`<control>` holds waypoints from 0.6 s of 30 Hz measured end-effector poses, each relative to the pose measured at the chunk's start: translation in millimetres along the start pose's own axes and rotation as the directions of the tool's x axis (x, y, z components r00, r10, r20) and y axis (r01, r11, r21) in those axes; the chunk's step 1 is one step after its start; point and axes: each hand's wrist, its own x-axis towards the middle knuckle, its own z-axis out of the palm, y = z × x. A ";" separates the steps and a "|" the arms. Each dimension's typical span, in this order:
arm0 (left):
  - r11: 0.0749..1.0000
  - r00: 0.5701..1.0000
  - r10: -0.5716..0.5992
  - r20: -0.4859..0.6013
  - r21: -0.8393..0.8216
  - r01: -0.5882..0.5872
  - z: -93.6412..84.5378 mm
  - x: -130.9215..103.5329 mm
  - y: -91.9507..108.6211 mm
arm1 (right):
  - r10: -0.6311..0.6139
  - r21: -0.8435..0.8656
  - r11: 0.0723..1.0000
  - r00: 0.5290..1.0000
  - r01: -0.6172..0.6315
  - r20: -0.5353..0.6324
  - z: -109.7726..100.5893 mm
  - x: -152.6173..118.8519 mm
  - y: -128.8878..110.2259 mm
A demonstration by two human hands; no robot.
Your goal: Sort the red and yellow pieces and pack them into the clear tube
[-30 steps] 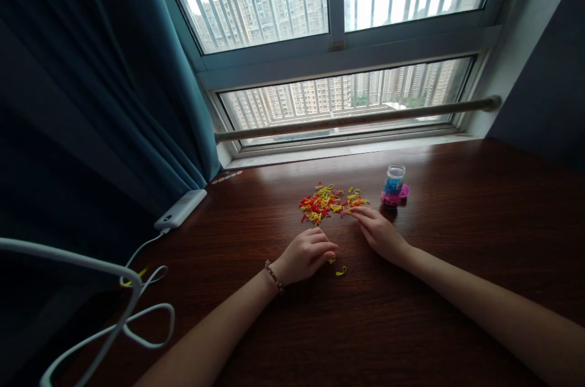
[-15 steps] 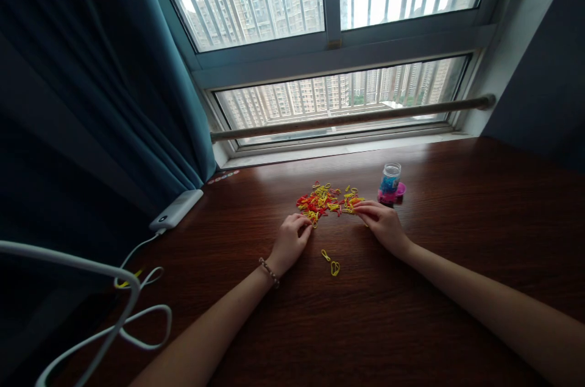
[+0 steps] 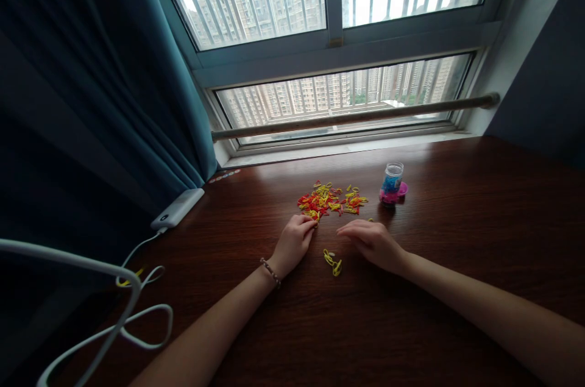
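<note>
A loose pile of red and yellow rubber bands (image 3: 323, 197) lies on the dark wooden table. At its near edge is my left hand (image 3: 295, 242), the fingertips pinched together on a yellow rubber band. My right hand (image 3: 375, 244) hovers low over the table to the right, in front of the pile; its fingers are stretched out and no band shows in them. Between and below the hands sits a small cluster of yellow bands (image 3: 333, 264). One more band peeks out behind the right knuckles, mostly hidden.
Behind the right hand stands a clear jar (image 3: 392, 183) with a blue label, a pink lid (image 3: 403, 189) beside it. A white power bank (image 3: 177, 208) with a white cable (image 3: 141, 247) lies at the left, by the blue curtain (image 3: 183, 131). A barred window is beyond.
My right hand has left the right side of the pile and come nearer and leftward. Another yellow band shows in the small cluster. My left hand has barely moved.
</note>
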 end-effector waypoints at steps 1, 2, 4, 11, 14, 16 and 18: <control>1.000 1.000 -0.008 -0.009 -0.005 0.008 0.0 -0.2 -0.3 | 0.057 -0.089 0.994 0.994 -0.065 -0.092 -0.8 -0.2 6.5; 1.000 1.000 -0.022 -0.020 -0.010 0.022 0.0 -0.3 -0.7 | 0.105 -0.187 0.973 0.980 -0.136 -0.167 -1.6 -0.6 12.9; 0.998 0.997 -0.056 -0.043 -0.019 0.055 -0.2 -0.2 -1.7 | 0.166 -0.360 0.898 0.954 -0.251 -0.250 -2.9 -1.9 23.8; 0.979 0.993 -0.105 -0.056 -0.182 0.093 -7.2 0.2 5.7 | 0.244 -0.453 0.836 0.950 -0.309 -0.197 -1.9 -5.4 34.4; 0.963 0.992 0.072 0.106 -0.267 -0.041 -12.5 -0.8 14.6 | 0.289 -0.392 0.852 0.936 -0.347 -0.202 -1.4 -5.0 36.0; 0.946 0.960 0.206 0.191 -0.291 -0.146 -15.4 -1.2 19.9 | 0.304 -0.358 0.861 0.930 -0.361 -0.205 -1.5 -4.5 37.6; 0.935 0.934 0.276 0.228 -0.290 -0.206 -17.4 -1.2 23.1 | 0.302 -0.314 0.879 0.928 -0.359 -0.218 -1.7 -3.7 38.5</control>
